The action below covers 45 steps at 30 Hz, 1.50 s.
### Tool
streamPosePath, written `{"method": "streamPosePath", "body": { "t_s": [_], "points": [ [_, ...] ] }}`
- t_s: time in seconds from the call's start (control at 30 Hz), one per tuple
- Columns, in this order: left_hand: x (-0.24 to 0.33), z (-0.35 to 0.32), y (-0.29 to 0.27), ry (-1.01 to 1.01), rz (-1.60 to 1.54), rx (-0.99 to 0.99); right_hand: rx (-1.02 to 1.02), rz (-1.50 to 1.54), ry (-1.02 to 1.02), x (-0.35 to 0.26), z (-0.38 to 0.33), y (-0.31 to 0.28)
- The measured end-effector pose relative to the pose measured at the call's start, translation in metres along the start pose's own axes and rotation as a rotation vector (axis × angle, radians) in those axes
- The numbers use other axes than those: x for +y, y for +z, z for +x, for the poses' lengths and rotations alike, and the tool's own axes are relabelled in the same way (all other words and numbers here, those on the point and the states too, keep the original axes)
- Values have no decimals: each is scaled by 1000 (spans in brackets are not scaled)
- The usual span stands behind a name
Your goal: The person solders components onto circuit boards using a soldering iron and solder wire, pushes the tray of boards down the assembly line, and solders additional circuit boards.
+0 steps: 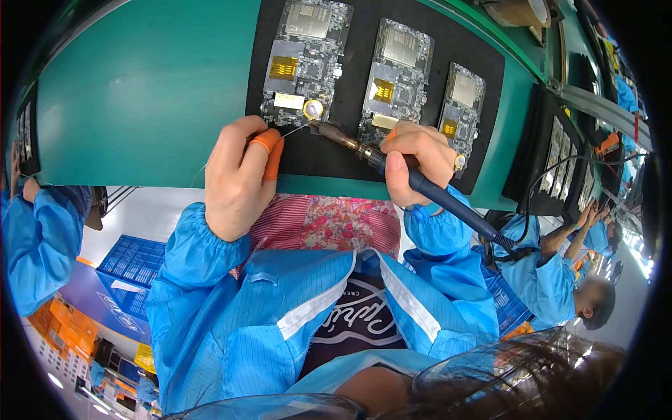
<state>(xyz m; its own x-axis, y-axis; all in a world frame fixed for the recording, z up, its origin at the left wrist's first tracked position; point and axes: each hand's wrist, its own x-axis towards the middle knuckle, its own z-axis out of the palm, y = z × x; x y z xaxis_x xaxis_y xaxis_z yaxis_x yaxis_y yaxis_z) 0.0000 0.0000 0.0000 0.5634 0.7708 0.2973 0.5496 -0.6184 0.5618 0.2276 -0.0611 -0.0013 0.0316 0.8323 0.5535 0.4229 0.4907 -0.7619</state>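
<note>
Three circuit boards lie in a row on a black mat [343,157]. My right hand [423,157] grips a soldering iron [448,203] by its dark blue handle. The iron's tip meets the lower edge of the left circuit board [308,56], just below a round coin cell [313,109]. In my left hand [241,171], with orange finger cots on its fingertips, a thin solder wire [292,131] is pinched and reaches toward that tip. The middle circuit board [397,70] lies beyond the iron, and the right circuit board [462,105] sits past my right hand.
The green bench top [147,98] stretches to the left. A black cable [528,203] runs from the iron to the right, near more boards on a dark mat [553,154]. Blue crates [129,262] stand below the bench. Other people in blue work at both sides.
</note>
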Motion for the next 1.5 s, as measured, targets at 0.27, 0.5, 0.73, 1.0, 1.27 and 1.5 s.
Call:
{"method": "streamPosePath", "body": {
  "t_s": [0.27,0.5,0.73,1.0,1.27,1.5],
  "points": [
    [7,9,5,53,53,-38,-23,-11,9,0,1,-2],
    [14,13,-2,40,69,-141,-16,0,3,-1,0,-2],
    [19,13,-15,-67,-9,-41,72,30,-7,-2,-1,-6],
    [14,7,-14,-47,103,-63,-5,22,0,-2,-1,-1],
    [13,10,-7,11,107,-58,-29,4,5,-1,0,0],
    [14,14,1,39,64,-80,-34,-4,13,-1,0,-1]
  ]
}}
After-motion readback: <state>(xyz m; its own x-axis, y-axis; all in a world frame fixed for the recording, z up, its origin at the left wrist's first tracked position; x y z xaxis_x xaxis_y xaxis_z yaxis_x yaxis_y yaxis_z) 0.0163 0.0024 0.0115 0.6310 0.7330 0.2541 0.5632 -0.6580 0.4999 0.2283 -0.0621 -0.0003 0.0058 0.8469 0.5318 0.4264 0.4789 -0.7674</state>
